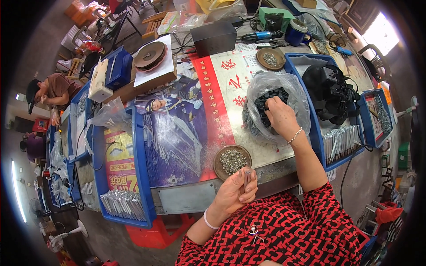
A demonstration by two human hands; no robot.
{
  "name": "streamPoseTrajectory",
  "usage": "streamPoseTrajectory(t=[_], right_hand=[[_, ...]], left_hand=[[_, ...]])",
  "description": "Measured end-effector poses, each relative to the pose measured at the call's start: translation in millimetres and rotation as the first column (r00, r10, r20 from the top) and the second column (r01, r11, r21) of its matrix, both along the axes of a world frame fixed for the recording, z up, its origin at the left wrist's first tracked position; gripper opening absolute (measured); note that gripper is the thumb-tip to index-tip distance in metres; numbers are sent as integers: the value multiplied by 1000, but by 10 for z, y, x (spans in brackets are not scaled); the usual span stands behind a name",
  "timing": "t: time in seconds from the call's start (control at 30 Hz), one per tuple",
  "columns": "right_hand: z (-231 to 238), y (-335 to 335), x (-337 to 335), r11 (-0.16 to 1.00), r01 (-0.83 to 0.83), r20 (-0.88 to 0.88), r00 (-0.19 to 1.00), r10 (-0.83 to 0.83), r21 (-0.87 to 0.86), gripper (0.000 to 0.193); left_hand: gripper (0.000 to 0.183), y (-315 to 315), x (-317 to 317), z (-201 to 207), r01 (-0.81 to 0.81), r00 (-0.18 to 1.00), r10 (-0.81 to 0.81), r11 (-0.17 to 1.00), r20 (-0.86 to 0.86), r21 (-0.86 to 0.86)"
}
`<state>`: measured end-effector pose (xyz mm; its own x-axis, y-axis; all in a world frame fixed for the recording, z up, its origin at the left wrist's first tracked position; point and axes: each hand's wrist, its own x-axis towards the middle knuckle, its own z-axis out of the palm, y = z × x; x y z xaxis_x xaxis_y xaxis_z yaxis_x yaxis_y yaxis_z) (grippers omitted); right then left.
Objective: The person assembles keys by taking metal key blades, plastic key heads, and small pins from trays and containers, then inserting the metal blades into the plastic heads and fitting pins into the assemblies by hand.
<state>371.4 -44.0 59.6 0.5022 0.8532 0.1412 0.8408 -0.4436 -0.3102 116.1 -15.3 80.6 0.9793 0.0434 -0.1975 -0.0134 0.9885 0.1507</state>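
Note:
My left hand [234, 191] is closed near the table's front edge, with a thin grey metal piece [246, 179] held upright between thumb and fingers. Just beyond it, a round brown dish [217, 167] holds many tiny metal parts [233, 160]. My right hand [282, 116] reaches into a clear plastic bag [300, 99] full of small dark pieces [265, 116]. Its fingers are curled together among them, and the fingertips are partly hidden, so what they pinch does not show.
Blue trays [148, 195] [312, 128] with rows of flat metal pieces [124, 205] flank the work area; the right one also bears black straps and a device [330, 93]. Behind stand a black box [214, 37], another dish [270, 59] and a blue tool [262, 36]. A person [55, 91] sits at far left.

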Motion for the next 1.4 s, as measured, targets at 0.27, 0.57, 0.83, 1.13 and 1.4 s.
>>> streamPoseTrajectory(t=[0.27, 0.57, 0.83, 1.13, 1.4], right_hand=[[168, -138, -3, 910, 210, -257, 959, -120, 358, 13], [554, -444, -535, 913, -203, -916, 122, 383, 355, 15], [235, -232, -630, 965, -55, -808, 536, 246, 257, 12], [312, 666, -1200, 772, -543, -446, 631, 635, 331, 18], [-82, 1502, -2119, 403, -913, 31, 402, 915, -63, 17]], left_hand=[[29, 0, -41, -8, 18, 1000, -18, 999, -19, -38], [31, 11, 54, 73, 12, 998, -6, 994, -58, 106], [32, 156, 267, -373, 43, 999, -42, 998, -23, 41], [35, 162, -428, -273, 11, 999, -16, 996, 50, 93], [35, 63, -957, -204, -223, 972, 231, 965, -48, 136]])
